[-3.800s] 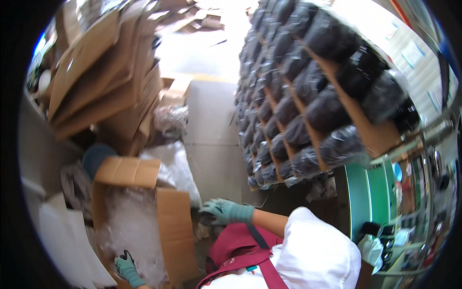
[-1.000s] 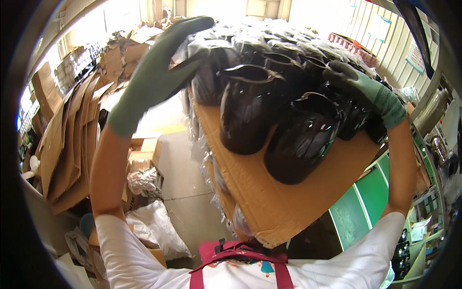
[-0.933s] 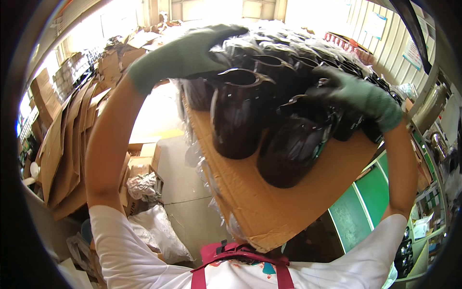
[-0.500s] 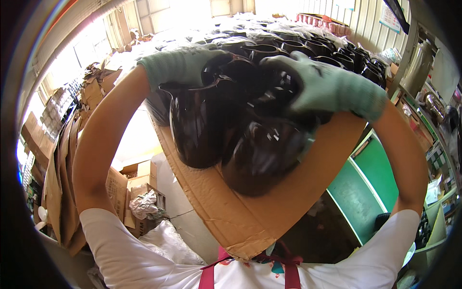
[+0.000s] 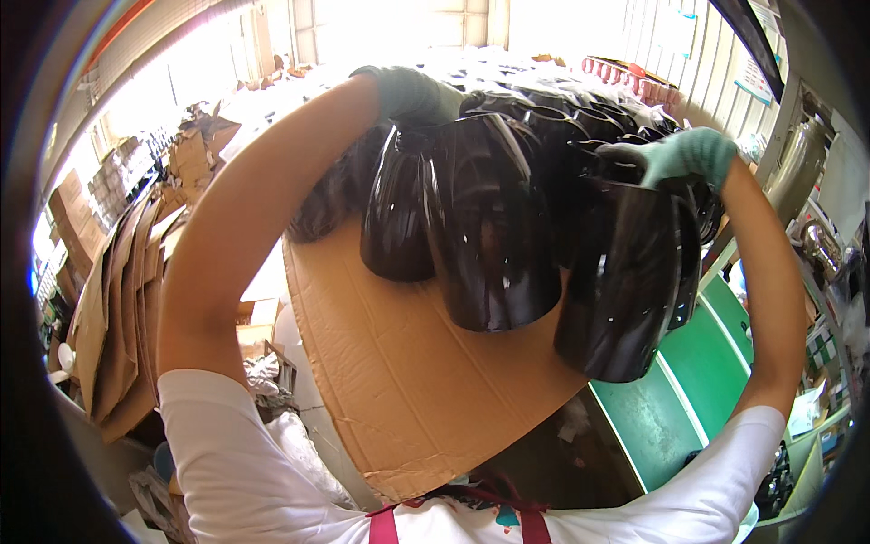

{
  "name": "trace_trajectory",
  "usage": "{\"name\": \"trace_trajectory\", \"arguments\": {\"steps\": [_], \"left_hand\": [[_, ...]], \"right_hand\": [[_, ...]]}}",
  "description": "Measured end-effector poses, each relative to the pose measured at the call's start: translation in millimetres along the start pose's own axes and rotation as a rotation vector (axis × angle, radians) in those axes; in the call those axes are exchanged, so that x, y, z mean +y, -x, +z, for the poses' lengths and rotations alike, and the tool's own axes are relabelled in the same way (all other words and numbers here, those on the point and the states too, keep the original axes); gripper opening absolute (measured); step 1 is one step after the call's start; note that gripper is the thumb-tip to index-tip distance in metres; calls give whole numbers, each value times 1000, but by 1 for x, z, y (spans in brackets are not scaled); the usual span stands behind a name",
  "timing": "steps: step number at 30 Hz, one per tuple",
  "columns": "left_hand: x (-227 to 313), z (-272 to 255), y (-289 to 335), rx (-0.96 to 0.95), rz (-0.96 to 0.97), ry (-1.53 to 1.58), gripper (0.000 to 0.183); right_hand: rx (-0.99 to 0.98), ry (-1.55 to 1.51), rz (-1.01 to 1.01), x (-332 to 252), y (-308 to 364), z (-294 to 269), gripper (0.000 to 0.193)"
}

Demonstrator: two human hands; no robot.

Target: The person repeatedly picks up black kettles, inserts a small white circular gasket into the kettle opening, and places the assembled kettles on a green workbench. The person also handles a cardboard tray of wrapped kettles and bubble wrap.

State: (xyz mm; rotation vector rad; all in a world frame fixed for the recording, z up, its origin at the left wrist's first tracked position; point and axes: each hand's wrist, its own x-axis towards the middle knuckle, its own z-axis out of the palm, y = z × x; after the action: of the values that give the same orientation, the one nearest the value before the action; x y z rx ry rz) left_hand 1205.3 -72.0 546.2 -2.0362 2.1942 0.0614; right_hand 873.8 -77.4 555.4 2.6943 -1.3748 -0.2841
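Glossy black pitcher-like shells, open at the top, stand in a crowd on a brown cardboard sheet (image 5: 408, 363). My left hand (image 5: 417, 98), in a pale green glove, curls over the rims of a smaller-looking shell (image 5: 394, 227) and a large shell (image 5: 494, 236); its fingertips are mostly hidden. On the right, my gloved right hand (image 5: 680, 161) grips the upper rims of two shells pressed together, the front one (image 5: 612, 281) hanging past the sheet's edge, tilted. Its fingers go down into the openings, partly out of sight.
More black shells (image 5: 553, 122) with clear plastic fill the far side. Folded cardboard (image 5: 118, 308) leans at the left. Green shelving (image 5: 657, 435) stands below right, and a metal cylinder (image 5: 797, 159) at the far right. A white sack (image 5: 304, 458) lies below left.
My hands have moved apart, the right one outward to the right with shells. The shells that lay tilted together at the front now stand more upright and separated, baring more cardboard.
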Motion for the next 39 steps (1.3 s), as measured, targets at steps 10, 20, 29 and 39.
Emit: {"name": "trace_trajectory", "arguments": {"steps": [10,20,29,39], "left_hand": [[-5,-40,-37,100,280,-144,42],[146,-38,92,394,689,-382,44],[303,-1,148,495,1074,-529,48],[531,108,7,293,1303,-364,57]], "right_hand": [[-185,68,-122,-25,-22,18,77],[763,-134,-46,-7,241,146,71],[613,-630,278,65,422,355,80],[484,-650,760,193,415,586,76]]}}
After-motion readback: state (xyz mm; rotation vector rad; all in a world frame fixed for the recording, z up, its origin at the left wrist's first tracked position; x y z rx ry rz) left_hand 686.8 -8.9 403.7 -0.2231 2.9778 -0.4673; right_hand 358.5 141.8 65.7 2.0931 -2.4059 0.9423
